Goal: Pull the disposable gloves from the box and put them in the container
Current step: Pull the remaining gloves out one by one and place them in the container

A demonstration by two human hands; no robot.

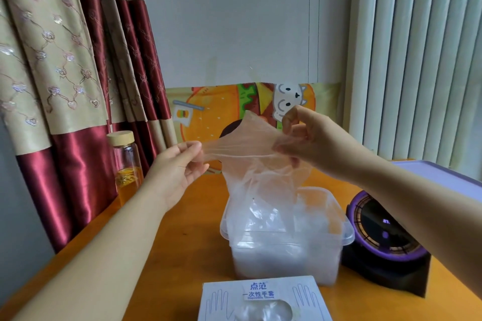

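Note:
A thin clear disposable glove (250, 156) is stretched in the air between both hands, above the container. My left hand (180, 167) pinches its left end and my right hand (305, 138) pinches its right edge. The glove's lower part hangs down into the clear plastic container (344, 227), which holds several crumpled clear gloves. The white glove box (263, 297) lies at the near edge of the table, its oval opening showing more gloves.
A glass bottle (127, 164) with orange liquid and a pale lid stands at the left by the red and beige curtain. A purple and black round device (386, 237) sits right of the container. A burger-print board (221, 109) leans against the wall behind.

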